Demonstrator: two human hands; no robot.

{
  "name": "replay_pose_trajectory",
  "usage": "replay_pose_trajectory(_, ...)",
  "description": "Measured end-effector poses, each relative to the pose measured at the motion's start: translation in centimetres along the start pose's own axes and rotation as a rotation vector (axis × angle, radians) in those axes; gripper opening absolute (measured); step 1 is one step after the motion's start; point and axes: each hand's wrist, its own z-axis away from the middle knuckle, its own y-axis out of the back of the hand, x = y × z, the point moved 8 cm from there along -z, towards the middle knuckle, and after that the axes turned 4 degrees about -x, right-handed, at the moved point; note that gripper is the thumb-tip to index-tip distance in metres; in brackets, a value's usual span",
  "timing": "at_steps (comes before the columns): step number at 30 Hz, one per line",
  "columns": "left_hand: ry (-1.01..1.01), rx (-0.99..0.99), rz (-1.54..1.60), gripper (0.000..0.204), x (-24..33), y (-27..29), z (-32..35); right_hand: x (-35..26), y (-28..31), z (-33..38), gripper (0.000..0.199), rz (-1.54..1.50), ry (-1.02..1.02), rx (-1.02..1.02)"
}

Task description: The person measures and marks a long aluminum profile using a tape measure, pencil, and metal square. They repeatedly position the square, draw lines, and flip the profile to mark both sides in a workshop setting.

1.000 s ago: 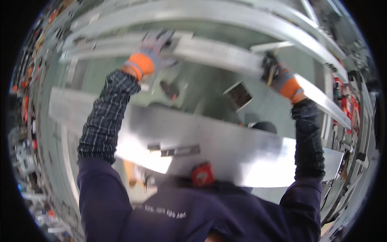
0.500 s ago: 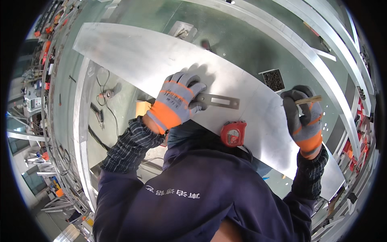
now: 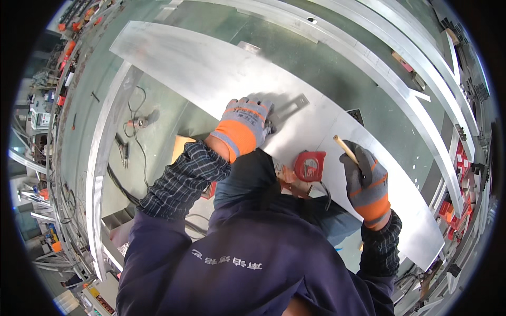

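A long, curved aluminium sheet [image 3: 205,66] lies across in front of me. On it my left hand [image 3: 243,124], in a grey and orange glove, is closed on one end of a flat slotted metal strip [image 3: 291,108], whose free end points away to the right. The fingertips are partly hidden. Above the sheet's right part, my right hand [image 3: 368,184], gloved alike, grips a pencil [image 3: 345,148] that tilts up toward the left. A red tape measure [image 3: 309,166] sits at the sheet's near edge between the hands.
A pale metal beam [image 3: 100,158] runs along the left side. Long curved metal profiles [image 3: 363,58] stretch across the far right. On the floor at left are a corded tool [image 3: 139,122] and cables. A dark tray [image 3: 356,116] shows partly beyond the sheet.
My right hand has moved left and nearer with the pencil, which now points left. The slotted strip has turned, its free end swinging away from me. My left hand has shifted slightly right.
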Motion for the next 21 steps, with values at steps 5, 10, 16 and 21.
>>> replay_pose_trajectory(5, 0.149, 0.240, 0.167, 0.068, -2.8, -0.1, 3.6, -0.5, 0.7, 2.3, 0.030, -0.007, -0.017, 0.060)
replay_pose_trajectory(10, 0.339, 0.632, 0.298, 0.095, -6.9, -1.7, 9.8, 0.0, 0.2, 3.6, 0.036, -0.092, -0.070, 0.165)
replay_pose_trajectory(16, 0.362, 0.535, 1.200, 0.081, -7.3, -7.3, 10.5, -2.9, -3.4, 2.2, 0.042, -0.234, -0.194, 0.156)
replay_pose_trajectory(21, 0.256, 0.576, 1.425, 0.038, -7.5, -10.4, 14.4, -8.4, -9.7, 0.0, 0.035, -0.248, -0.075, -0.045)
